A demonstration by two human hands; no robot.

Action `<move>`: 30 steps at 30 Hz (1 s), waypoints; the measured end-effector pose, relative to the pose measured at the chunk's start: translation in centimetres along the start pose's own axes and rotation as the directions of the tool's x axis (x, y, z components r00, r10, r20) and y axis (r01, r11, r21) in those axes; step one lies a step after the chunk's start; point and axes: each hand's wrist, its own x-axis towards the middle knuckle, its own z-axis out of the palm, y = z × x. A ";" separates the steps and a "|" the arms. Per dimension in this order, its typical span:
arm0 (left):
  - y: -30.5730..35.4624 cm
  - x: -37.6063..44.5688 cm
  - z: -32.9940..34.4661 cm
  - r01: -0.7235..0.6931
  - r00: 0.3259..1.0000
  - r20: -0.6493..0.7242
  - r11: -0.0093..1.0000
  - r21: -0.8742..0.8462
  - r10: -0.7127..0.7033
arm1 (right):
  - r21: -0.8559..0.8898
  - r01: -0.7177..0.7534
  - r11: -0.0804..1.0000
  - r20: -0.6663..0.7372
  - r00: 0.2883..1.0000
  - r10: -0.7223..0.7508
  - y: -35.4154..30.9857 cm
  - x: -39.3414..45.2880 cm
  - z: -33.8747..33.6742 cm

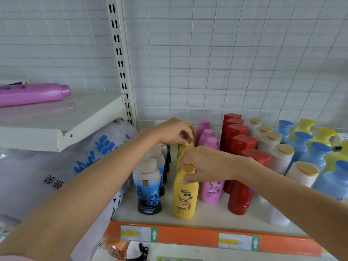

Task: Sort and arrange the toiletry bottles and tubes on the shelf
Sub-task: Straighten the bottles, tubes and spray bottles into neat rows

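Yellow bottle, right hand grip atop

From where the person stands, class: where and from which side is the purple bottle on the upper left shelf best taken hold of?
Grip the purple bottle round its long body, probably near the middle, coming from the open front of the upper shelf. It lies on its side with the cap pointing right, so the body presents broadside; the narrower cap end looks a weaker hold.

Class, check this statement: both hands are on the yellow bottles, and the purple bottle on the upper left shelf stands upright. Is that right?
Not quite. The head view shows the purple bottle lying on its side on the upper shelf. The left hand and right hand are indeed on the yellow bottles.
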 end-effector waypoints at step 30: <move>-0.8 11.8 0.8 0.075 0.997 -0.008 0.994 0.074 -0.075 | -0.111 -0.274 0.955 -0.023 0.962 0.273 6.0 -3.4 -2.5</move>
